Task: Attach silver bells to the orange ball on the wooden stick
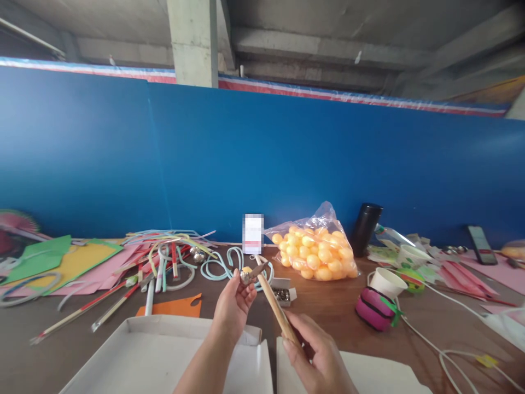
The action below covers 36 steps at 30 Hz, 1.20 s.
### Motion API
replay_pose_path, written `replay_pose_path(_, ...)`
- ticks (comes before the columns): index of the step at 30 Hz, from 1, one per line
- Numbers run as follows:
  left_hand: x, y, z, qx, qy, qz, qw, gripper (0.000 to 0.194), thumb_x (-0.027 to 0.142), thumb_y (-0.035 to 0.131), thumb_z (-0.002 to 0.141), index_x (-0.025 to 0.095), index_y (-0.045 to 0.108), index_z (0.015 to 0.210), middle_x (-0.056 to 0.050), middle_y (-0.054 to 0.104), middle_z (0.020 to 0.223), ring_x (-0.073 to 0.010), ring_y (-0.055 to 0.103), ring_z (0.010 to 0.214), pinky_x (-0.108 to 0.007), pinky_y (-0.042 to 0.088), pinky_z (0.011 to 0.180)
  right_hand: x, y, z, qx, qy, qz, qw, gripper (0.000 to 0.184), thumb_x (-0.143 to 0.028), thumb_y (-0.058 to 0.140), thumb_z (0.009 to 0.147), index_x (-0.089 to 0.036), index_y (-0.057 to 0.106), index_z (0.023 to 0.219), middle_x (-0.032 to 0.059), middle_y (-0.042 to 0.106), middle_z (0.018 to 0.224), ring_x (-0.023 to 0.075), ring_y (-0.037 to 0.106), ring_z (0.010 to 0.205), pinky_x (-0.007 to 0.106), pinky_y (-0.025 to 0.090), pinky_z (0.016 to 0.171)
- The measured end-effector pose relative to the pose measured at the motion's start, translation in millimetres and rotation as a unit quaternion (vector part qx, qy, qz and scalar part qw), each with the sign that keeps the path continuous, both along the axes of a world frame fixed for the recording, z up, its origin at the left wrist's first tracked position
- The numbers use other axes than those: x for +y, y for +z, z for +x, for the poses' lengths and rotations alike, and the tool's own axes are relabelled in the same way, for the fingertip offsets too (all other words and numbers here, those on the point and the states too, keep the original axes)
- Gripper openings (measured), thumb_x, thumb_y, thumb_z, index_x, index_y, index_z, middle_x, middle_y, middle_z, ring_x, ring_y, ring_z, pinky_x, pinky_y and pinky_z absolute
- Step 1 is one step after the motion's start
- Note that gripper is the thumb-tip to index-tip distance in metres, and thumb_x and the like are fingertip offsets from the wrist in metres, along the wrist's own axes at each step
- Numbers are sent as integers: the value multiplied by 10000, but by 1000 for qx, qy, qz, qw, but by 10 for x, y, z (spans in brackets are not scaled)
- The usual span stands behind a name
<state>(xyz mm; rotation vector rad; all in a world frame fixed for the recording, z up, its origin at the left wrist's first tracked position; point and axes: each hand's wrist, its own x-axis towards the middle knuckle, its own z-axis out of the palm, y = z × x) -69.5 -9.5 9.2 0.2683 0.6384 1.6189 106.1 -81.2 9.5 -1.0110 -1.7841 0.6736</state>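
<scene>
Gripping a hammer with a pale wooden handle and dark metal head (pixel 279 311), the right hand (pixel 318 347) has its fingers wrapped round the lower handle. The left hand (pixel 233 301) pinches a small shiny silver-coloured ball (pixel 245 274) between thumb and fingers, right by the hammer's head; whether the 2 touch cannot be told. Both hands are above the near middle of the brown wooden bench (pixel 334 312). Below the left forearm lies a shallow white cardboard tray (pixel 164 355). Just beyond the handle, to its right, is a small white open box of shiny metal pieces (pixel 292 294). Farther off to the right sits a clear plastic bag of orange balls (pixel 314 254), with a black cylindrical bottle (pixel 365 230) beside it. Pale blue flexible tubing (pixel 211 269) curls to the far left of the ball, and an orange sheet with a notched edge (pixel 176 308) lies beyond the tray.
</scene>
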Motion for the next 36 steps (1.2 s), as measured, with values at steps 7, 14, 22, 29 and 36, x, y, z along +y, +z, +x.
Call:
replay_pose_path(7, -1, -21, 12, 49, -1, 9, 999, 201, 281, 583, 820, 96, 611, 892, -96, 661, 752, -93, 595, 574, -206, 534, 547, 92, -23, 122, 24, -123, -2, 992, 389, -400, 506, 840, -185, 581, 1155, 72, 663, 872, 190, 618, 714, 251, 516, 638)
replay_pose_path(14, -15, -55, 48, 100, -13, 47, 994, 292, 336, 702, 706, 126, 616, 890, -30, 629, 713, -99, 591, 578, -220, 534, 544, 122, -46, 583, -182, -272, -26, 945, 389, -292, 413, 861, -193, 501, 1227, 82, 610, 1045, 218, 598, 952, 301, 468, 818)
replay_pose_path(22, -18, -75, 41, 121, -24, 57, 991, 319, 354, 715, 683, 131, 626, 895, -8, 611, 701, -101, 591, 591, -221, 532, 547, -72, -252, 755, -435, -292, -111, 844, 434, -170, 414, 833, -217, 455, 1263, 90, 544, 1012, 214, 637, 744, 288, 399, 587)
replay_pose_path(29, -44, -30, 41, 125, -30, 57, 990, 309, 341, 709, 689, 132, 628, 901, -8, 619, 713, -96, 588, 588, -218, 531, 551, -70, -79, 720, -456, -284, -95, 838, 335, -175, 487, 806, -221, 562, 1130, 94, 560, 936, 267, 572, 899, 305, 401, 648)
replay_pose_path(36, -35, -35, 48, 135, -23, 47, 990, 276, 328, 703, 696, 128, 627, 871, -6, 614, 711, -95, 589, 575, -213, 529, 532, 187, 252, 222, -407, -254, -49, 876, 259, -258, 491, 852, -233, 596, 1087, 86, 599, 1014, 237, 554, 970, 296, 408, 732)
